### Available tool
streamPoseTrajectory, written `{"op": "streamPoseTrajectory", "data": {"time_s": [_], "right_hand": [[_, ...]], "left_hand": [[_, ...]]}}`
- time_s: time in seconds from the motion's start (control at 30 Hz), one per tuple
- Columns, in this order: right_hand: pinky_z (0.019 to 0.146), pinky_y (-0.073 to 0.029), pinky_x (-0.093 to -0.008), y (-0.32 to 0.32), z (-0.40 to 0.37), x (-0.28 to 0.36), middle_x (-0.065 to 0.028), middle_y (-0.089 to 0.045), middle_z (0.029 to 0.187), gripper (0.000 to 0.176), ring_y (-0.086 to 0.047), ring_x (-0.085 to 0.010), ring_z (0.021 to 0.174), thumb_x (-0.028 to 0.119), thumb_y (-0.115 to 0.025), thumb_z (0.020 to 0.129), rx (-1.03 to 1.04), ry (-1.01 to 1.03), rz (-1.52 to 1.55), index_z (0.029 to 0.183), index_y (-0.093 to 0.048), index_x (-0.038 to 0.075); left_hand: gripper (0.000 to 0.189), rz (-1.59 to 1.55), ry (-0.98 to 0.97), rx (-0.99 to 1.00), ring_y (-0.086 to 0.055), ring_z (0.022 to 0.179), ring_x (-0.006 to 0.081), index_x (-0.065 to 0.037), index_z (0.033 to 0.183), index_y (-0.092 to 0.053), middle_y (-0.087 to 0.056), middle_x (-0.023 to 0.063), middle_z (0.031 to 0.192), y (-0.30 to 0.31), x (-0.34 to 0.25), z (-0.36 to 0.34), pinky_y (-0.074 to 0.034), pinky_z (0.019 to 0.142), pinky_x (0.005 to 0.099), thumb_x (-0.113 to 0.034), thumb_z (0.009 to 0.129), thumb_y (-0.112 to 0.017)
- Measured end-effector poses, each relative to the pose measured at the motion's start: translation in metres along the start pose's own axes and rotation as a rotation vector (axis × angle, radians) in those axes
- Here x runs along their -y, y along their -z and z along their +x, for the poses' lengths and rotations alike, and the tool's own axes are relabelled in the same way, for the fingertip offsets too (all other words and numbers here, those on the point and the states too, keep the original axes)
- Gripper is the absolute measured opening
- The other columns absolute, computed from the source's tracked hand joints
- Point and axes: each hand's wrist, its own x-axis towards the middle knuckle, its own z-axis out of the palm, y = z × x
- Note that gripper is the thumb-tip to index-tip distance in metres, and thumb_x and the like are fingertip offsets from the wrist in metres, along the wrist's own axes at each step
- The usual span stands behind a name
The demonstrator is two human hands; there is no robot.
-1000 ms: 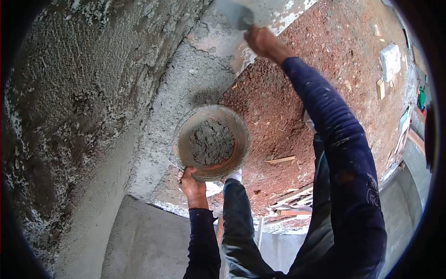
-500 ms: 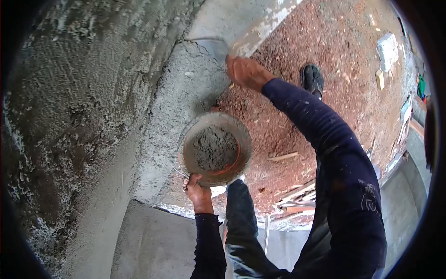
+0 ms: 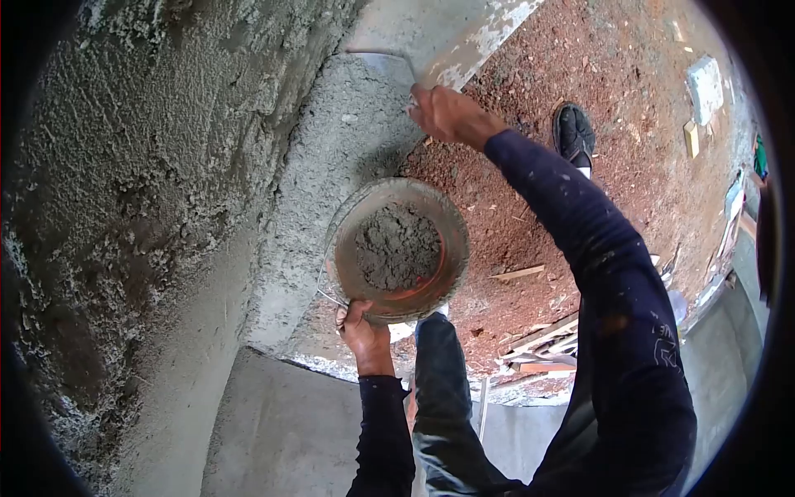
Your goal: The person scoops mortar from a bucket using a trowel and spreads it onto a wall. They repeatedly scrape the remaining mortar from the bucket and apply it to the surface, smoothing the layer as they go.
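My left hand (image 3: 366,338) grips the near rim of a round bucket (image 3: 451,236), its fingers wrapped over the edge by the wire handle. Grey wet mortar (image 3: 399,248) lies in the bucket's bottom. My right hand (image 3: 451,114) is closed on the handle of a trowel (image 3: 387,63); the handle is mostly hidden by my fingers. The trowel's blade rests on the ledge (image 3: 319,178), where rough mortar meets a smoother grey stretch farther up. The bucket is held beside this ledge, over the reddish ground.
A rough plastered wall (image 3: 166,174) rises along the left. Loose reddish soil (image 3: 513,215) covers the ground on the right, with wood scraps (image 3: 542,348) and a pale block (image 3: 705,89) on it. My shoe (image 3: 573,132) stands on the soil. Below is a smooth grey surface (image 3: 281,422).
The whole view has shifted slightly, with bucket, hands and shoe appearing farther right and up. The trowel blade now shows more edge-on. Both hands keep their holds.
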Motion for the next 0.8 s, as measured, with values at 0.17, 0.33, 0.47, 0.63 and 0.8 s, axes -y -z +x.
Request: {"op": "streamPoseTrajectory", "data": {"time_s": [0.17,0.33,0.47,0.63,0.8], "right_hand": [[0.044,-0.045,-0.0262,0.026,0.006,0.023,-0.0096,-0.055,0.069,0.032,-0.051,-0.0134,0.054,0.017,-0.056,0.095,-0.229,-0.256,0.328,0.114,-0.056,-0.008],[0.048,-0.049,-0.0320,-0.001,0.004,0.034,-0.0203,-0.059,0.074,0.036,-0.056,-0.0221,0.056,0.019,-0.057,0.095,-0.130,-0.285,0.735,0.117,-0.054,-0.009],[0.051,-0.051,-0.0388,-0.007,-0.002,0.056,-0.0230,-0.060,0.074,0.042,-0.059,-0.0291,0.059,0.023,-0.056,0.095,-0.086,-0.171,0.318,0.121,-0.051,-0.010],[0.048,-0.049,-0.0363,0.029,-0.002,0.056,-0.0136,-0.056,0.060,0.041,-0.057,-0.0246,0.051,0.029,-0.053,0.096,0.041,-0.367,0.930,0.115,-0.052,-0.007],[0.047,-0.049,-0.0353,0.100,-0.017,0.062,-0.0156,-0.059,0.068,0.038,-0.057,-0.0245,0.051,0.032,-0.049,0.099,0.272,-0.425,1.038,0.119,-0.052,0.000]], "left_hand": [[0.022,0.023,-0.039,0.009,-0.063,0.090,0.0274,-0.001,0.088,-0.061,-0.064,0.0112,0.095,0.006,-0.006,-0.005,-0.051,0.088,0.0447,0.006,0.067,-0.059],[0.024,0.022,-0.055,-0.015,-0.062,0.088,0.0279,-0.001,0.089,-0.061,-0.064,0.0107,0.095,0.016,-0.002,0.005,-0.052,0.086,0.0457,0.006,0.067,-0.058],[0.029,0.008,-0.038,-0.088,-0.060,0.087,0.0281,-0.001,0.096,-0.062,-0.062,0.0092,0.095,-0.008,-0.015,-0.009,-0.051,0.083,0.0459,0.006,0.068,-0.058],[0.039,0.042,-0.019,-0.111,-0.057,0.103,0.0301,0.000,0.108,-0.058,-0.060,0.0123,0.111,-0.004,-0.024,0.003,-0.045,0.096,0.0495,0.004,0.069,-0.055],[0.030,-0.039,0.039,-0.092,-0.056,0.094,0.0296,0.000,0.100,-0.059,-0.057,0.0097,0.101,0.006,-0.026,0.033,-0.048,0.089,0.0511,0.001,0.070,-0.057]]}}
